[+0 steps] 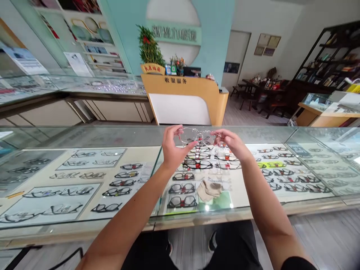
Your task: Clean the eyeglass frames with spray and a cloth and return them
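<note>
A pair of clear-framed eyeglasses (200, 133) is held up above the glass display counter, with its lenses side by side. My left hand (174, 146) pinches its left side between thumb and fingers. On the other side, my right hand (232, 140) is closed around the frame's right end near the temple. A crumpled beige cloth (209, 190) lies on the counter below, between my forearms. Rows of dark-framed glasses (182, 201) with red tags show under and around the hands.
The glass counter (140, 221) runs across in front of me, with more eyeglasses (64, 191) at left and others (295, 172) at right. A wooden cashier desk (182, 88) with a plant (150, 47) stands beyond. Further back are shelves (334, 56) and a dark table (264, 86).
</note>
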A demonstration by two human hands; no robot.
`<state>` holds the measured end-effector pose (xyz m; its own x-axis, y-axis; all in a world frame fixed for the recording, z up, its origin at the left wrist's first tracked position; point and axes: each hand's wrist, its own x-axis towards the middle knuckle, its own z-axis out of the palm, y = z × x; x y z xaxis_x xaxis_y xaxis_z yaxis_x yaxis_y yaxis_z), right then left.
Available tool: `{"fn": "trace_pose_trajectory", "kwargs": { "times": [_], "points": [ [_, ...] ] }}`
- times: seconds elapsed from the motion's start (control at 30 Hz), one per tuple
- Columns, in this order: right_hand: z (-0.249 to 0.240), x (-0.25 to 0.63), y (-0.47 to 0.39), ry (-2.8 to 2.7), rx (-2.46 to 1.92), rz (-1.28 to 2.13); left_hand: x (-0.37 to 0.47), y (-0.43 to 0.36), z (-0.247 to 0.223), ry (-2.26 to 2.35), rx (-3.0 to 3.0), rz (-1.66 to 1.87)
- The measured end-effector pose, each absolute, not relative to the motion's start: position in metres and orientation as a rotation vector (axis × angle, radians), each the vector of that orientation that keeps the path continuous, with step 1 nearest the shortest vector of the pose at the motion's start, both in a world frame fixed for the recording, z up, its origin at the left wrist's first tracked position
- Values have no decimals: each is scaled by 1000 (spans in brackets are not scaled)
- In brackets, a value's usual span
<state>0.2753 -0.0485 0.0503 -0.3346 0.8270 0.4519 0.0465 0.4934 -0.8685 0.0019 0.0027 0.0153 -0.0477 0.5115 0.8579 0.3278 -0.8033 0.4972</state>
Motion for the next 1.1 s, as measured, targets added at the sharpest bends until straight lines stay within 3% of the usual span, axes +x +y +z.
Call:
{"fn": "trace_pose_trajectory", "kwargs": {
  "times": [0.23, 0.33, 0.77, 1.1],
  "points": [
    [129, 241, -65, -1720, -881, 156, 0, -5, 105, 793, 2043, 2132],
    [149, 227, -71, -1612, -856, -10, 4, -14, 132, 740, 1953, 2179],
    [144, 223, -60, -1421, -1052, 182, -1, -7, 136, 781, 1852, 1891],
    [143, 239, -58, -1522, -1098, -4, 3, -7, 136, 786, 1978, 1904]
  ]
}}
